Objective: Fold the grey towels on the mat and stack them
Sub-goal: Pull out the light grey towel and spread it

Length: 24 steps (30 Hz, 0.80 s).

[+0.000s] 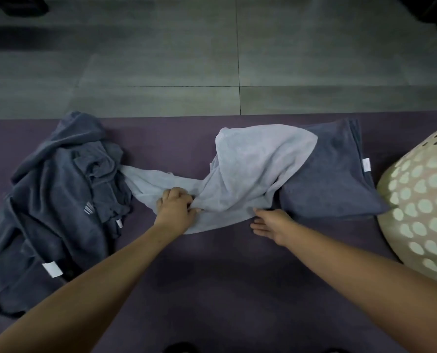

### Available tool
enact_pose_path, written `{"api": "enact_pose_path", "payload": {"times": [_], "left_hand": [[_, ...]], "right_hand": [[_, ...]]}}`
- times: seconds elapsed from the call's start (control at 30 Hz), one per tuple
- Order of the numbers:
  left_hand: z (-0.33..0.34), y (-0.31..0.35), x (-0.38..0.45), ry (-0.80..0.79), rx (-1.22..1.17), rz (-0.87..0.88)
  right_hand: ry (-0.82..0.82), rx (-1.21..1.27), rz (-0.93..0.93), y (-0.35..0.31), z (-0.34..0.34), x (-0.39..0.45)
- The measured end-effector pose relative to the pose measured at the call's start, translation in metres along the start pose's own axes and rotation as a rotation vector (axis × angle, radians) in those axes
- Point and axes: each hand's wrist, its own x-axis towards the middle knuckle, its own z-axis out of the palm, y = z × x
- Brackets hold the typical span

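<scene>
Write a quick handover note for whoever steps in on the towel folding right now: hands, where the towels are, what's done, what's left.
Left hand: grips a bunched part of the light grey towel.
Right hand: open, fingertips at that towel's near edge.
The light grey towel lies crumpled mid-mat, its far end draped over the folded dark grey stack on the right, beside the perforated laundry basket.
Done: the dark stack is folded.
Left: spread, fold and stack the light towel, then the unfolded dark grey pile on the left.
</scene>
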Motion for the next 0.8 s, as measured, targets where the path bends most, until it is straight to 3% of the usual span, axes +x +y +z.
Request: {"api": "enact_pose_path", "payload": {"times": [0.13,0.3,0.43,0.53,0.63,0.7,0.8], "left_hand": [[-0.007,0.001,-0.005,-0.033,-0.188,0.008],[-0.023,0.001,0.002,-0.085,-0.282,-0.155],[-0.04,-0.011,0.012,-0.219,-0.368,-0.196],[-0.066,-0.016,0.01,-0.354,-0.77,-0.281],[-0.099,-0.014,-0.004,-0.5,-1.117,-0.411],[-0.118,-0.016,-0.011,-0.524,-1.227,-0.397],[-0.143,-0.017,-0.019,-0.487,-1.324,-0.409]], "right_hand": [[0.074,0.064,-0.006,0.008,0.017,0.002],[0.139,0.045,-0.036,0.011,0.027,0.002],[-0.083,0.258,-0.07,0.002,0.022,-0.015],[-0.273,0.414,-0.065,-0.012,0.01,-0.036],[-0.333,0.45,-0.115,-0.034,-0.005,-0.061],[-0.257,0.374,-0.195,-0.051,-0.015,-0.08],[0.032,0.15,-0.391,-0.074,-0.033,-0.098]]}}
